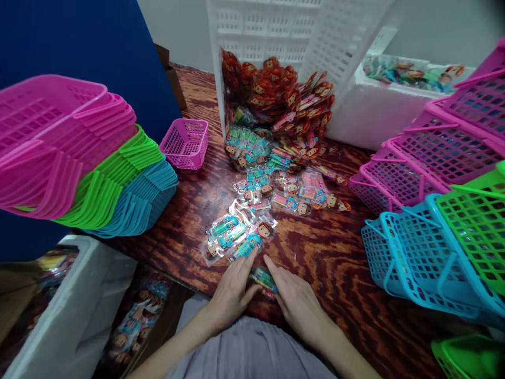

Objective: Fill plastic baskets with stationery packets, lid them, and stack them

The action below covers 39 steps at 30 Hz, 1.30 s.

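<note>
Left hand [235,288] and right hand [295,292], flattened and slightly spread, flank glossy packets [263,279] by the worktop [335,252] front edge — grip unclear; bare wood rightward, plastic baskets [94,138] crowding both side edges.

- My left hand [233,289] and right hand [296,292], fingers extended, flank a small clear-bagged bundle [262,278] on the wood-grain table [335,247].
- Ahead, cartoon-head packets [272,87] spill from a white slotted crate [268,22].
- Nested plastic baskets [100,176] stand at my left.
</note>
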{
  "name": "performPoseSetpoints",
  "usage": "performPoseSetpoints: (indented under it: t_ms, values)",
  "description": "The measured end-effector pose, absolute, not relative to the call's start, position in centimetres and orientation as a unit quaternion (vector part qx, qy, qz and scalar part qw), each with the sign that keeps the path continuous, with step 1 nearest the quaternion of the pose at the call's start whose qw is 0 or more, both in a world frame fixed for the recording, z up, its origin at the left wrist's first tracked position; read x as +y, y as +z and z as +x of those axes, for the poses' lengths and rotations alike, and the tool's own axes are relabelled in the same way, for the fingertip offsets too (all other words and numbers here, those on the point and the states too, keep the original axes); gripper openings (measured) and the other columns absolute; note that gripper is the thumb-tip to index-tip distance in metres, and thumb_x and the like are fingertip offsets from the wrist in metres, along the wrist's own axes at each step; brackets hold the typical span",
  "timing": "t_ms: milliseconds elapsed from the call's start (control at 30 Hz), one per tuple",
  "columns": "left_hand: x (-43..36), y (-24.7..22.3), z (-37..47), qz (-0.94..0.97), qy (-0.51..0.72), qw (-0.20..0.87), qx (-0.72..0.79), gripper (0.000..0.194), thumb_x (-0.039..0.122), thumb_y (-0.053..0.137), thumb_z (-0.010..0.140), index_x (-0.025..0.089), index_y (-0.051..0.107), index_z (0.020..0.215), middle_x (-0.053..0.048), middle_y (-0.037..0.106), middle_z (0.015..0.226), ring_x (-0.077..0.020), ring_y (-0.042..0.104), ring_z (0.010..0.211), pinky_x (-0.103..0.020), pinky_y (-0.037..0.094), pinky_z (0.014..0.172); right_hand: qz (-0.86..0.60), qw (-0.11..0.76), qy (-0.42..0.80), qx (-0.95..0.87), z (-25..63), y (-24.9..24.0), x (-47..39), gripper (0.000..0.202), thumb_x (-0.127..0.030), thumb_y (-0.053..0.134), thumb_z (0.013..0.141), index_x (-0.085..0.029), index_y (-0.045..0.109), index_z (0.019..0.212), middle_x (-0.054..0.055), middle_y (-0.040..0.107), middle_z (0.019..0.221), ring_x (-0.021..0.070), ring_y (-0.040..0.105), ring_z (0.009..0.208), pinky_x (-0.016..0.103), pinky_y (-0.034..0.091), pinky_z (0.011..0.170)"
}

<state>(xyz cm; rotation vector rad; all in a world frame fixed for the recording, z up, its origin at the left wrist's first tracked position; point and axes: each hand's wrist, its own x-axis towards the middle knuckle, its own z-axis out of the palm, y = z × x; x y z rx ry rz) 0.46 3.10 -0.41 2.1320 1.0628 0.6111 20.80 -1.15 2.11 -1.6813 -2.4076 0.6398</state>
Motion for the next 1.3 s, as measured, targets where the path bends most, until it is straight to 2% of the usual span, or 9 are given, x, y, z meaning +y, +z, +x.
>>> performPoseSetpoints:
  t_ms: [233,333,533,667,833,933,1000,1133,1300]
  values:
    - [3.1,1.9,0.1,0.882,0.07,0.259,0.386,0.003,0.018,0.054,0.094,0.019,0.057,0.095,-0.006,0.058,0.098,-0.0221,0.055,0.089,-0.034,0.046,0.077,-0.5,0.044,0.24,-0.831,20.1,4.8,1.0,0.034,-0.008,0.053,0.088,-0.017,0.06,0.12,0.008,0.068,0.098,0.0235,0.061,0.09,0.035,0.048,0.08]
    - [2.6,2.2,0.2,0.894,0.029,0.248,0.371,0.01,0.018,0.049,0.098,0.02,0.056,0.093,-0.003,0.057,0.094,-0.0188,0.054,0.082,-0.03,0.043,0.071,-0.488,0.088,0.333,-0.802,20.4,5.9,4.3,0.013,-0.021,0.051,0.097,-0.022,0.064,0.096,0.003,0.068,0.092,0.0187,0.061,0.086,0.029,0.046,0.076]
    - [2.4,1.9,0.7,0.893,0.012,0.254,0.372,0.013,0.012,0.045,0.097,0.02,0.054,0.091,-0.004,0.058,0.097,-0.0175,0.054,0.08,-0.029,0.042,0.071,-0.472,0.079,0.132,-0.868,18.6,3.4,10.2,0.042,-0.002,0.043,0.09,-0.019,0.056,0.127,0.01,0.061,0.124,0.0248,0.047,0.12,0.041,0.036,0.103]
    - [2.2,1.2,0.7,0.897,0.0,0.247,0.367,0.012,0.011,0.045,0.094,0.02,0.054,0.092,-0.004,0.059,0.094,-0.0184,0.053,0.078,-0.03,0.044,0.07,-0.487,0.015,0.094,-0.869,18.9,2.5,10.2,0.027,-0.003,0.05,0.086,-0.016,0.06,0.108,0.01,0.064,0.106,0.0258,0.052,0.104,0.045,0.034,0.104]
    - [2.2,1.0,0.6,0.893,0.096,0.187,0.399,0.018,0.008,0.042,0.093,0.019,0.055,0.094,-0.011,0.058,0.116,-0.024,0.055,0.104,-0.041,0.047,0.092,-0.549,0.058,0.135,-0.823,20.5,3.2,7.7,0.016,-0.006,0.055,0.087,-0.017,0.062,0.097,0.008,0.064,0.101,0.0242,0.054,0.099,0.035,0.042,0.087]
    - [2.7,1.3,0.8,0.893,0.177,0.127,0.394,0.019,0.006,0.041,0.091,0.017,0.057,0.091,-0.017,0.039,0.149,-0.0313,0.041,0.131,-0.058,0.03,0.112,-0.547,0.058,0.179,-0.816,20.8,3.9,5.6,0.018,-0.007,0.05,0.092,-0.018,0.064,0.094,0.006,0.065,0.097,0.0215,0.058,0.093,0.031,0.043,0.081]
    - [2.9,1.3,0.9,0.897,0.191,0.132,0.375,0.021,0.007,0.04,0.092,0.018,0.058,0.092,-0.015,0.049,0.14,-0.0278,0.048,0.125,-0.061,0.021,0.116,-0.527,0.049,0.249,-0.811,21.2,4.5,4.6,0.016,-0.013,0.052,0.095,-0.02,0.065,0.089,0.004,0.066,0.093,0.0194,0.06,0.088,0.028,0.043,0.077]
    - [3.0,0.7,0.8,0.901,0.148,0.202,0.354,0.025,0.005,0.04,0.092,0.02,0.058,0.101,-0.006,0.062,0.097,-0.02,0.06,0.094,-0.051,0.04,0.109,-0.515,0.064,0.368,-0.772,22.9,5.2,5.5,0.024,-0.027,0.05,0.099,-0.022,0.067,0.082,0.0,0.068,0.085,0.017,0.062,0.08,0.026,0.043,0.072]
    - [2.8,0.6,0.9,0.893,0.087,0.246,0.367,0.065,-0.001,0.04,0.085,0.021,0.033,0.145,-0.008,0.059,0.111,-0.023,0.057,0.099,-0.039,0.051,0.091,-0.659,0.098,0.135,-0.733,23.5,2.9,8.8,0.02,-0.022,0.065,0.087,-0.018,0.064,0.106,0.013,0.062,0.112,0.0283,0.054,0.105,0.039,0.044,0.088]
